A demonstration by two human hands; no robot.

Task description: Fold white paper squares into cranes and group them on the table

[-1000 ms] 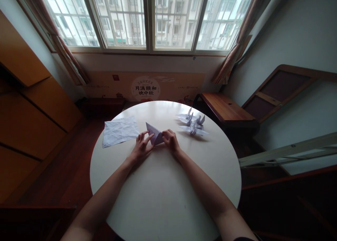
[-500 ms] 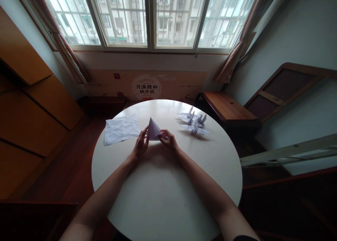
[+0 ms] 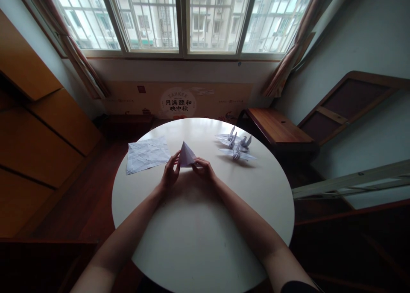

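Note:
A folded sheet of paper (image 3: 186,155), triangular with its point facing away from me, is held between both hands over the white table. My left hand (image 3: 170,170) grips its left edge between thumb and fingers. At its lower right corner, my right hand (image 3: 204,170) pinches the paper. To the left lies a creased, unfolded paper sheet (image 3: 148,154), close to my left fingers. Several folded paper cranes (image 3: 237,150) sit grouped on the right, apart from my right hand.
The round white table (image 3: 198,241) fills the middle of the view. Beyond it stand a wooden bench (image 3: 277,124) at the right and a low wall with a printed banner (image 3: 208,98). Wooden cabinets (image 3: 38,156) are on the left.
The camera view has tilted slightly. My right fingers have shifted a little along the lower edge of the folded paper; both hands still hold it.

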